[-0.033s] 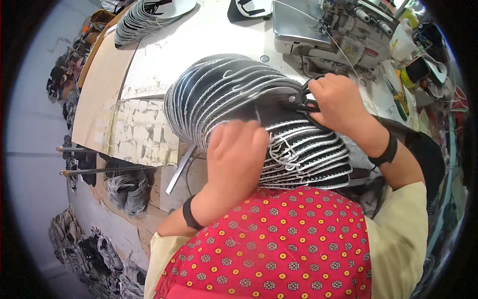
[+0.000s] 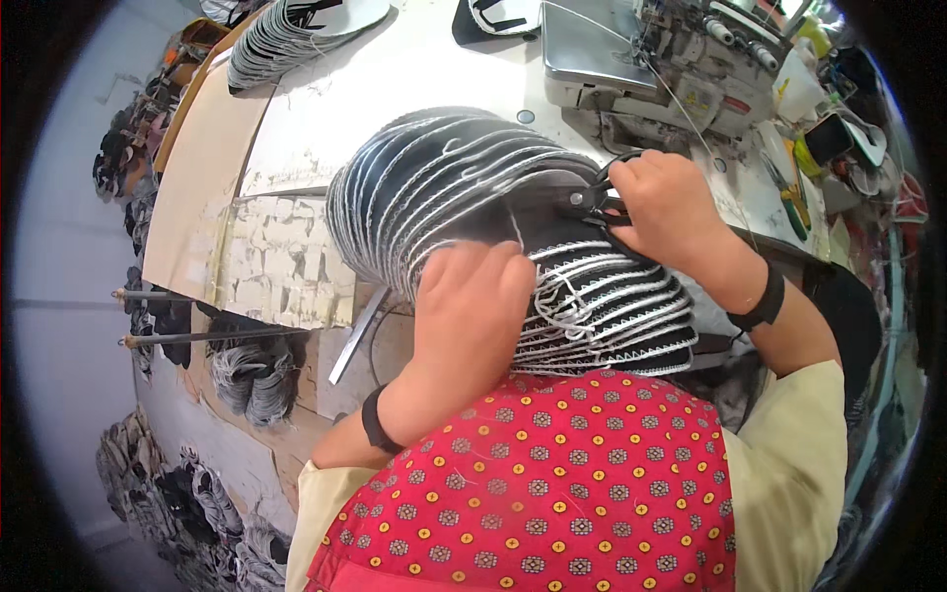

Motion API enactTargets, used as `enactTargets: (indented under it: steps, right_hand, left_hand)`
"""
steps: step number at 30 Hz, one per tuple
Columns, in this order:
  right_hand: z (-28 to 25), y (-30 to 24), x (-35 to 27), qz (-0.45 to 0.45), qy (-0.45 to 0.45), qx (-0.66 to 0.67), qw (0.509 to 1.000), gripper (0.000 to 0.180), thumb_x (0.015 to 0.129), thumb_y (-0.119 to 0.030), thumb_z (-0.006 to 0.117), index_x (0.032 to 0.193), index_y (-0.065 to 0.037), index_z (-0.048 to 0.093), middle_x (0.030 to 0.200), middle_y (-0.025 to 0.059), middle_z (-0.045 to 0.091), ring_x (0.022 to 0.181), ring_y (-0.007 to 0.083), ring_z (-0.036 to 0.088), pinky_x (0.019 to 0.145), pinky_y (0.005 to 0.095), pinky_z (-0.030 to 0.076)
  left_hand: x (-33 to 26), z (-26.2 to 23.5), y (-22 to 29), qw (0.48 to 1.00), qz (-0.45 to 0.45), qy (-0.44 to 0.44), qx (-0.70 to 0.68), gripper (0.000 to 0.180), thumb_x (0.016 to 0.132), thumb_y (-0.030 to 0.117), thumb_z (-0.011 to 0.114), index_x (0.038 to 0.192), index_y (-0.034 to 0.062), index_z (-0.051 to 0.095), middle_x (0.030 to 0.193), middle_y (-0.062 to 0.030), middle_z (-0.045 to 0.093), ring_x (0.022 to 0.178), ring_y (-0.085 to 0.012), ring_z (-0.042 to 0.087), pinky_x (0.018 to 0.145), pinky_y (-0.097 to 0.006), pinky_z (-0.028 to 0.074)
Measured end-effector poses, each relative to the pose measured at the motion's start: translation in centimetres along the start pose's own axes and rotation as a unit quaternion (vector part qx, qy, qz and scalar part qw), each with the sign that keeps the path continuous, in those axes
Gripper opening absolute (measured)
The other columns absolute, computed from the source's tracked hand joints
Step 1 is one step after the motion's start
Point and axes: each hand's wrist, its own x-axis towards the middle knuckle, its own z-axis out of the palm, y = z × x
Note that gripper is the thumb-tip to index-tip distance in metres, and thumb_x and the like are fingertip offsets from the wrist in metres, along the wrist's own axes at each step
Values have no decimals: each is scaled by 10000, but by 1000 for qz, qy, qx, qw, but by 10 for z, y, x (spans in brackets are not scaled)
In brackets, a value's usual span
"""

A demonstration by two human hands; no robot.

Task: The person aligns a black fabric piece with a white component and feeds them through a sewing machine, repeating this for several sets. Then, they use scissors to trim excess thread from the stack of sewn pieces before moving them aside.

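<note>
Your right hand (image 2: pixel 666 202) is gripping black scissors (image 2: pixel 589 201), their blades blending into stitched pieces (image 2: pixel 424 192); your left hand (image 2: pixel 472 311) is hiding its fingertips, grip indeterminable.

A sewing machine (image 2: pixel 705 89) stands on the desk (image 2: pixel 424 69) at upper right. Two rods (image 2: pixel 217 336) (roughly parallel) project leftward near the desk's left edge. Grey bundles (image 2: pixel 252 380) appear below; a pale wall (image 2: pixel 64 247) borders the left.

Behind the nearer fabric stack (image 2: pixel 449 187) (and rightward) stands the sewing machine (image 2: pixel 691 84).
</note>
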Motion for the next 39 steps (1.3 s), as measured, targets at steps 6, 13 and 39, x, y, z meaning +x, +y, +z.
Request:
enactTargets:
  steps: [6, 13, 39]
  right_hand:
    - [-2, 12, -19, -38, -46, 73, 996, 336, 680, -272, 815, 763, -75, 557, 623, 71, 580, 624, 305, 614, 583, 410, 483]
    - [-10, 16, -16, -4, 20, 47, 999, 368, 615, -247, 810, 823, -69, 565, 772, 82, 599, 775, 284, 608, 679, 405, 480]
    - [-27, 28, -34, 46, 53, 85, 994, 343, 631, -190, 829, 841, -70, 585, 711, 102, 579, 691, 320, 601, 603, 419, 461]
  left_hand:
    - [3, -6, 3, 992, -72, 48, -93, 372, 788, 81, 744, 1137, 62, 617, 855, 0, 686, 712, -224, 608, 691, -358, 444]
    - [4, -3, -1, 995, -16, 46, -92, 306, 784, 67, 755, 1064, 67, 631, 835, -13, 672, 687, -215, 593, 674, -343, 445]
    - [9, 5, -11, 994, -75, 76, -34, 297, 811, 127, 722, 1096, 75, 655, 804, -53, 586, 717, -234, 591, 628, -368, 461]
